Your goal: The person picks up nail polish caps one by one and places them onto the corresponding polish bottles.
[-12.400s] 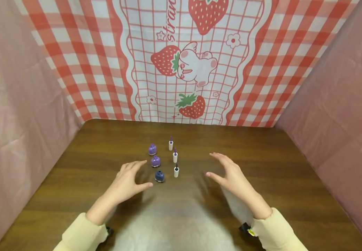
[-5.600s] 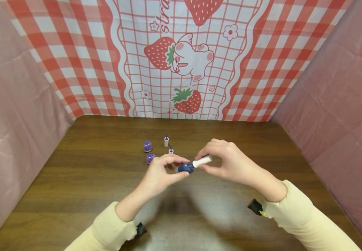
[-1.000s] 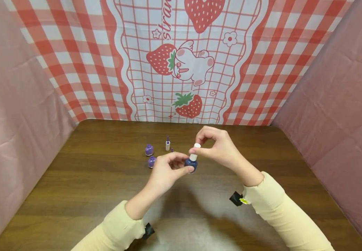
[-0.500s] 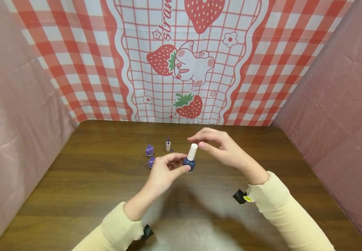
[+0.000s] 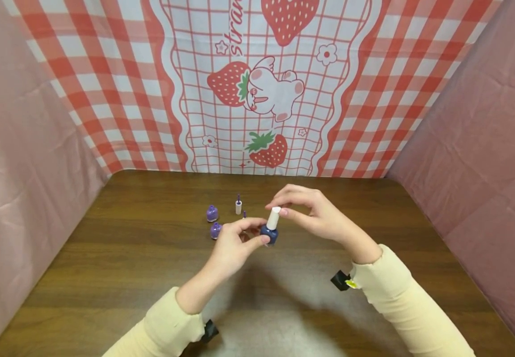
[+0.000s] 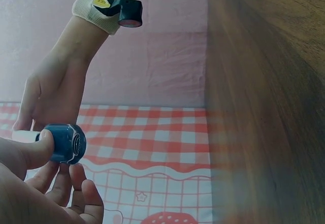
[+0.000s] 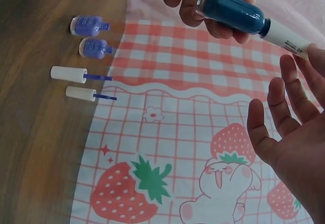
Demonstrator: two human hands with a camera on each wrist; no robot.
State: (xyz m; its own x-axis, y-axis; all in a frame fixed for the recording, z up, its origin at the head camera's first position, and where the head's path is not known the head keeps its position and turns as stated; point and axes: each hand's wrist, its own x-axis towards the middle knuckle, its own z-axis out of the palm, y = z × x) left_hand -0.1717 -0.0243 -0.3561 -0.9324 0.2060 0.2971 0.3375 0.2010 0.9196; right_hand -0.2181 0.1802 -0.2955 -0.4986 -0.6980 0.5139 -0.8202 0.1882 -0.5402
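Observation:
My left hand (image 5: 230, 250) pinches a dark blue nail polish bottle (image 5: 269, 235) between thumb and fingers, holding it above the table, slightly tilted. Its white cap (image 5: 273, 218) sits on the bottle's neck. The thumb and fingertips of my right hand (image 5: 321, 213) pinch the top end of that cap. In the right wrist view the blue bottle (image 7: 233, 11) lies across the fingers of the left hand, and the other right-hand fingers are spread. The left wrist view shows the base of the blue bottle (image 6: 63, 142), with the left thumb on its side.
Two purple nail polish bottles (image 5: 212, 214) stand uncapped on the wooden table (image 5: 119, 258), left of the hands. Beside them, two white caps (image 7: 68, 74) stand with purple brushes pointing up; the left hand partly hides one in the head view. A strawberry-print cloth (image 5: 266, 148) hangs behind.
The right fingers left the white cap half a second ago and are back at its top now. Earlier the blue bottle and its brush cap stood apart on the table.

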